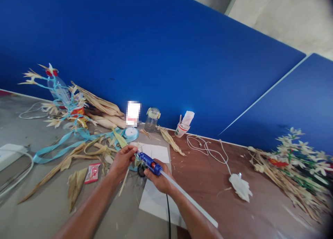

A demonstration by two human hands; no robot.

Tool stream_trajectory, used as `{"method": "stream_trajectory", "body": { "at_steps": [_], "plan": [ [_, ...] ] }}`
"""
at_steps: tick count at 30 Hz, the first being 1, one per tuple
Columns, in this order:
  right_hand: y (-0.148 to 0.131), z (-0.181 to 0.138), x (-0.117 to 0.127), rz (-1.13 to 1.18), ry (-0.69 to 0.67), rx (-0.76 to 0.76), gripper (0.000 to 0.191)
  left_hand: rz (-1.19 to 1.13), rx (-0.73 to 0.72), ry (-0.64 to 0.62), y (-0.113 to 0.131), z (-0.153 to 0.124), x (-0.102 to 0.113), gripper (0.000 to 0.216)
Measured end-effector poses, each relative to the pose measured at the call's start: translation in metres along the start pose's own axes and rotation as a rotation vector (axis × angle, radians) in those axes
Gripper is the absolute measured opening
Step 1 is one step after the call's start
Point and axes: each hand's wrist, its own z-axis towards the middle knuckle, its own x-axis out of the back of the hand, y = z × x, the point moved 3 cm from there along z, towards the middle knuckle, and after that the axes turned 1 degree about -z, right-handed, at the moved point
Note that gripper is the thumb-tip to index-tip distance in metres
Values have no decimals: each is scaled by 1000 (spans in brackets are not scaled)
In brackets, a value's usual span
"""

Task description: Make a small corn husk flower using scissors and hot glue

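Observation:
My right hand point(161, 180) is wrapped round a blue hot glue gun point(149, 162), which points away and to the left. A long translucent glue stick point(192, 199) sticks out of its back end, over my right forearm, and a black cord point(168, 211) hangs below. At the gun's nozzle, my left hand point(123, 160) is closed in a pinch; what lies between its fingertips is too small to make out. White paper sheets point(158, 153) lie under and behind the hands. A roll of light blue ribbon point(131, 132) sits just beyond my left hand.
Dried corn husks point(101, 105) and a blue-stemmed husk flower bunch point(75, 103) crowd the left. A glass jar point(152, 120) and a paper cup point(181, 129) stand by the blue partition point(166, 58). A white cable point(208, 150) and white-flowered stems point(299, 148) lie right.

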Motion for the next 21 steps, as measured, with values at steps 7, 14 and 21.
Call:
{"method": "stream_trajectory", "body": {
  "at_steps": [7, 14, 21],
  "plan": [
    [3, 0, -1, -4, 4, 5, 24, -8, 9, 8, -3, 1, 1, 26],
    [-3, -3, 4, -37, -3, 47, 26, -58, -22, 33, 3, -1, 1, 25],
    [-9, -7, 18, -98, 57, 35, 24, -143, 4, 3, 4, 1, 2, 24]
  ]
}}
